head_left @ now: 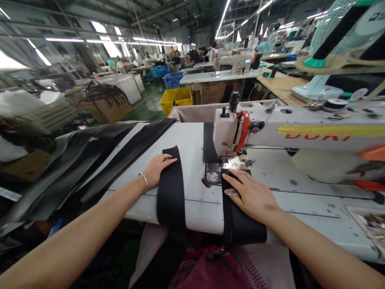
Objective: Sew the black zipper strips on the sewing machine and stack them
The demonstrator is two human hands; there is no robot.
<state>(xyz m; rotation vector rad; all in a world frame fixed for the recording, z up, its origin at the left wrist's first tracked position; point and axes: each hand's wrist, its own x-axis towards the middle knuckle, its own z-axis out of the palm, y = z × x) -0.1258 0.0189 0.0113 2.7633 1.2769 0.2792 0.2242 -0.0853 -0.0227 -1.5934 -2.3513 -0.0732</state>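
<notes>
While the left hand [159,169] lies open on a black strip [172,196] on the table [194,188], the right hand [251,194], also open with fingers extended, rests on a black panel [245,229] beside the sewing machine [224,134] needle area.

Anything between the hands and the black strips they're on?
Left hand: nothing visible, fingers directly on the left strip. Right hand: on the right strip, but a small silvery item shows at its fingers; can't tell whether it sits between.
</notes>
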